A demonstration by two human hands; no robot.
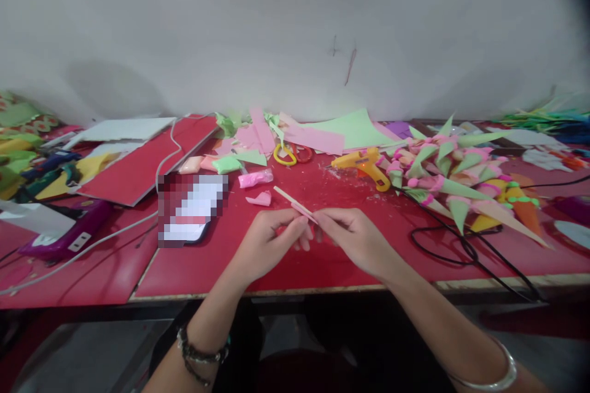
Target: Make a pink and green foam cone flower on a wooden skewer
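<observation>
Here's the left hand (271,239), fingertips clamped on the pale stick (289,198) and its pink strip (303,212), over the desk (295,273)! The right hand (356,236) pinches the lower end too; the free tip points to 10 o'clock. From the hands, the yellow glue gun (359,163) lies at 1 o'clock, the phone (193,209) at 9, the paper cones (461,189) between 2 and 3.

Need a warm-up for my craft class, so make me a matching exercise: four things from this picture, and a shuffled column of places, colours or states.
1. Stick
2. Glue gun
3. Phone
4. Paper cones

A. Bright screen
B. Mostly green and pink, heaped
C. Yellow body
D. Held by left hand and right hand

Pairs: 1-D, 2-C, 3-A, 4-B
</observation>
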